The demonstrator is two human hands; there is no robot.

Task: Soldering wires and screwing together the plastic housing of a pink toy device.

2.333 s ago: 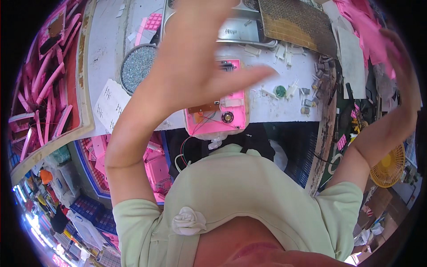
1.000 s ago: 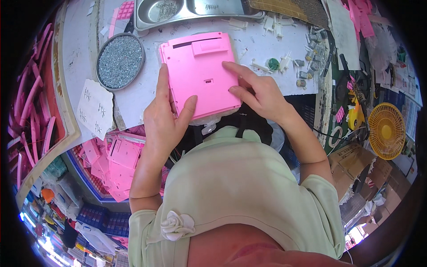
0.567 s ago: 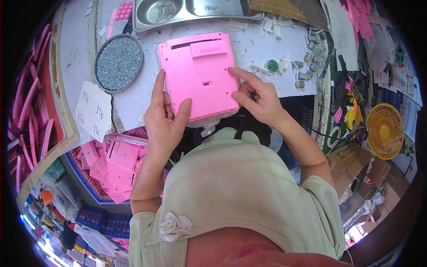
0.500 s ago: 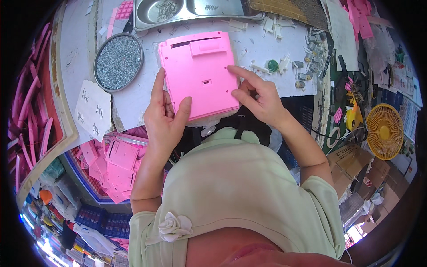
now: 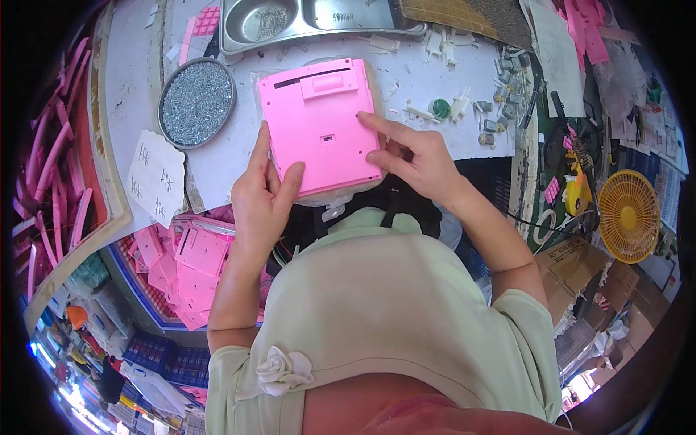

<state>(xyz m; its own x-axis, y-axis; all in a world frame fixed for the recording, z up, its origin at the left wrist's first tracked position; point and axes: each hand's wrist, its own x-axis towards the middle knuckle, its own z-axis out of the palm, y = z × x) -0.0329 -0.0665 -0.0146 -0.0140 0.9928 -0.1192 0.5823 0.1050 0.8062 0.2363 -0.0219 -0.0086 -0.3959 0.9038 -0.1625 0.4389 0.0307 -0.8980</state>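
Currently, the pink casing point(image 5: 319, 119) lies on the worktable point(image 5: 221, 170) in front of me, panel face up, with a clear plastic bag point(image 5: 337, 197) showing beneath its lower edge. My left hand point(image 5: 262, 190) bears on the left edge, index finger along the side and thumb over the lower corner; my right hand point(image 5: 424, 163) bears on the right edge, index fingertip beside one hole and thumb near another. Thumb and index stand apart in each hand; together the two hands clamp the casing between them. Status, as judged from the present lie: the panel covers the casing and appears seated, though full closure along the edges cannot be confirmed. The holes near its edges show dark, with no fastener head discernible, so fastening appears outstanding. Left of the casing, a round dish point(image 5: 233, 98) is filled with small metal parts point(image 5: 196, 100), probably screws. Beyond stands a metal tray point(image 5: 326, 32); to the right lie loose white plastic parts point(image 5: 460, 106) and small cylindrical components point(image 5: 490, 126).
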